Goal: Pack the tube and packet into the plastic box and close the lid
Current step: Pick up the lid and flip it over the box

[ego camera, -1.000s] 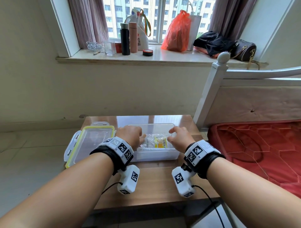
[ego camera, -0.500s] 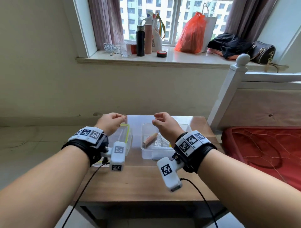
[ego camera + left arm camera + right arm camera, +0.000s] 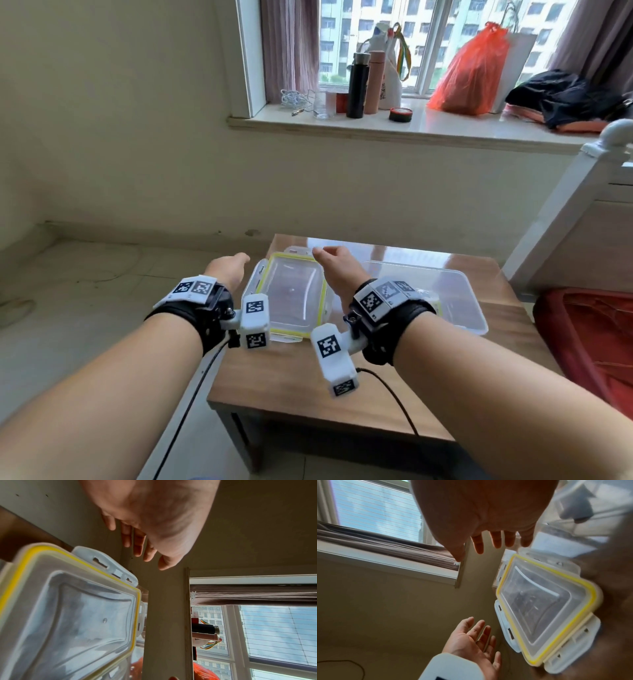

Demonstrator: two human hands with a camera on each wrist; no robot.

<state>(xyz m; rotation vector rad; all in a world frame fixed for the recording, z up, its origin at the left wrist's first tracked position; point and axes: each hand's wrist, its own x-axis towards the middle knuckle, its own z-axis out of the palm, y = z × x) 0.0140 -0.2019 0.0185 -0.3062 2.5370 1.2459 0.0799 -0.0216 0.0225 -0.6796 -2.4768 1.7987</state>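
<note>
The clear lid [image 3: 294,298] with a yellow seal lies flat on the left part of the wooden table [image 3: 301,380]. To its right stands the clear plastic box [image 3: 459,294]; my right wrist hides most of what is inside it, so the tube and packet do not show. My left hand [image 3: 227,270] hovers just left of the lid, fingers straight and empty. My right hand [image 3: 337,270] hovers over the lid's far right corner, also empty. The wrist views show the lid [image 3: 68,615] [image 3: 544,608] below relaxed fingers [image 3: 137,543] [image 3: 501,539].
The table's left edge [image 3: 239,342] runs under my left wrist, with bare floor beyond. A bed with a red cover [image 3: 589,342] and a white bedpost [image 3: 561,212] stand at the right. On the windowsill [image 3: 376,126] are bottles and an orange bag [image 3: 469,72].
Both hands have left the box, risen and moved left to either side of the lid. The head view has swung left with them.
</note>
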